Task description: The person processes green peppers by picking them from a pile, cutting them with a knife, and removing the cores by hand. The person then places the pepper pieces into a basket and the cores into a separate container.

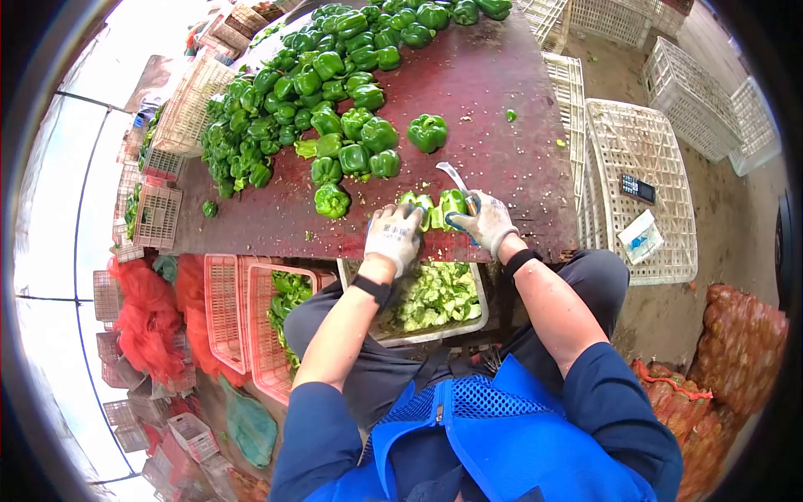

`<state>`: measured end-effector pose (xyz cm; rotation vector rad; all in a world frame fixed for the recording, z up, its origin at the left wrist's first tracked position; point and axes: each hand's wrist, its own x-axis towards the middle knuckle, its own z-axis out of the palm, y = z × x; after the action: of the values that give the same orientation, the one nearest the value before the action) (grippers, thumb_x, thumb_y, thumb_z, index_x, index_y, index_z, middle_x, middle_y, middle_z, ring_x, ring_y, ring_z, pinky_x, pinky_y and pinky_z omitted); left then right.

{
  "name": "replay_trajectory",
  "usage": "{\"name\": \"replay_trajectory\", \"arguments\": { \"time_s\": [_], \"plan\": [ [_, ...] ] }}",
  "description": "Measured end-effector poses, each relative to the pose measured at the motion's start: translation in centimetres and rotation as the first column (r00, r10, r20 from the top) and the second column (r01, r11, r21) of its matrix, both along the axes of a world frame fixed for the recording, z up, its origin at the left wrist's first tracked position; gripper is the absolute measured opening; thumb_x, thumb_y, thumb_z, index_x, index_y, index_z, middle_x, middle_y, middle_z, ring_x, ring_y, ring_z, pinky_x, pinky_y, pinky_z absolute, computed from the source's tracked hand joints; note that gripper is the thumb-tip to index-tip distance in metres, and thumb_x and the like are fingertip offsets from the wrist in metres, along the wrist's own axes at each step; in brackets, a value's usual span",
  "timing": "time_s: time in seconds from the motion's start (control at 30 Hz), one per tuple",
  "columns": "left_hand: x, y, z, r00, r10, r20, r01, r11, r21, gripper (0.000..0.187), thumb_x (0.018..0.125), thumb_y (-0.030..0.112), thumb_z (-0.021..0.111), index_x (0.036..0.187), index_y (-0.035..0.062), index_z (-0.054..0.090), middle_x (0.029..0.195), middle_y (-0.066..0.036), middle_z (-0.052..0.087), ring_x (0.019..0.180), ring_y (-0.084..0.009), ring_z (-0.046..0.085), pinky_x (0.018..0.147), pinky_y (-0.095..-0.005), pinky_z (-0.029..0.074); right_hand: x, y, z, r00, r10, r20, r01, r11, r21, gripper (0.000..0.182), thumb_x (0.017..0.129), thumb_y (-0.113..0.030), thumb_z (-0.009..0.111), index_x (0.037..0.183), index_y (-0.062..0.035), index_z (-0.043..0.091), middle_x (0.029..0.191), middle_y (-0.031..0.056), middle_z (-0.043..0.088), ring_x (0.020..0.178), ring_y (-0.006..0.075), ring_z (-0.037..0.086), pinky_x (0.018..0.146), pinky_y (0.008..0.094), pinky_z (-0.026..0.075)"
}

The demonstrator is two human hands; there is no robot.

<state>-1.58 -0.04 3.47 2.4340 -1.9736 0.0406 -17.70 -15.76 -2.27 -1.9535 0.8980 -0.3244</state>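
Pepper point(449, 209): split open, its pieces between the hands, just inside the table's near edge.
Left hand point(395, 236): glove partly curled, fingers on the left piece.
Right hand point(487, 222): glove closed round the knife point(452, 176), thumb at the right piece; blade angled to 11 o'clock.
Heap point(309, 92): from 9 to 12 o'clock, reaching near the left hand.
Table point(510, 159): widest open room at 1 to 2 o'clock, seeds scattered; right edge at 3.
Bin point(483, 322): 6 o'clock, below the near edge, holding green scraps point(439, 297).
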Motion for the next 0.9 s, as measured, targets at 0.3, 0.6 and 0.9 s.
{"name": "replay_trajectory", "arguments": {
  "time_s": [0.3,0.6,0.9],
  "plan": [
    [3.3,-0.2,-1.0,0.936,0.120,-0.331,-0.053,0.978,0.203,0.051,0.078,0.022,0.073,0.127,0.0107,0.061,0.117,-0.018,0.062,0.110,-0.0374,0.060,0.095,-0.0442,0.049,1.6,0.6,-0.2,0.996,0.051,-0.079,-0.055,0.997,-0.058,0.055,0.076,-0.038,0.078,0.120,-0.0111,0.061,0.111,0.0153,0.068,0.106,0.0348,0.064,0.093,0.0449,0.050],
    [3.9,-2.6,-1.5,0.950,0.143,-0.279,-0.042,0.940,0.339,0.030,0.075,0.024,0.073,0.101,0.0121,0.063,0.097,-0.013,0.068,0.099,-0.0350,0.065,0.087,-0.0439,0.052,1.7,0.6,-0.3,0.997,0.055,-0.053,-0.057,0.997,-0.052,0.055,0.077,-0.040,0.078,0.120,-0.0106,0.062,0.112,0.0162,0.068,0.106,0.0353,0.065,0.092,0.0448,0.051],
    [4.5,0.7,-3.0,0.858,0.085,-0.507,-0.117,0.993,-0.031,0.034,0.070,0.022,0.077,0.096,0.0043,0.063,0.095,-0.016,0.067,0.095,-0.0372,0.064,0.084,-0.0441,0.051,1.8,0.6,-0.3,0.995,0.045,-0.090,-0.050,0.998,-0.044,0.052,0.079,-0.037,0.075,0.120,-0.0099,0.061,0.111,0.0168,0.068,0.106,0.0356,0.064,0.093,0.0451,0.050]
  ]
}}
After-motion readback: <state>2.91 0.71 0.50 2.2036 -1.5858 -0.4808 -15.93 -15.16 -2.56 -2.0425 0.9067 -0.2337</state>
